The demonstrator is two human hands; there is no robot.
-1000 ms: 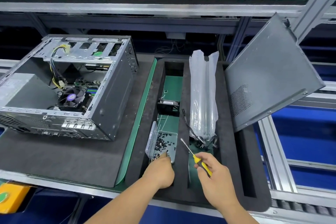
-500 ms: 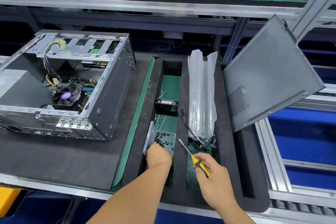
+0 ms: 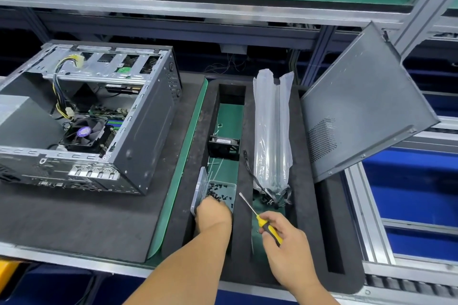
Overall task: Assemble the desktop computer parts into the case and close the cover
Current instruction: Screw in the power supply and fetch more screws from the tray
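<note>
The left hand [image 3: 214, 213] is reaching into the screw box [image 3: 220, 189], just right of the open case [image 3: 86, 116]; its grip is hidden. Pinching one screw only is wisest. The right hand [image 3: 285, 238] is gripping the screwdriver [image 3: 262, 218].

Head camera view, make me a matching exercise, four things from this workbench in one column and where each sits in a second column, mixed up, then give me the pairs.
Things:
1. yellow-handled screwdriver
2. small black case fan
3. grey metal side cover panel
4. clear plastic box of black screws

Places:
A. propped upright at the right edge of the black foam tray
B. under the left hand, in the near end of the tray's left slot
C. held in the right hand
D. standing midway along the tray's left slot

Pairs: 1-C, 2-D, 3-A, 4-B
</note>
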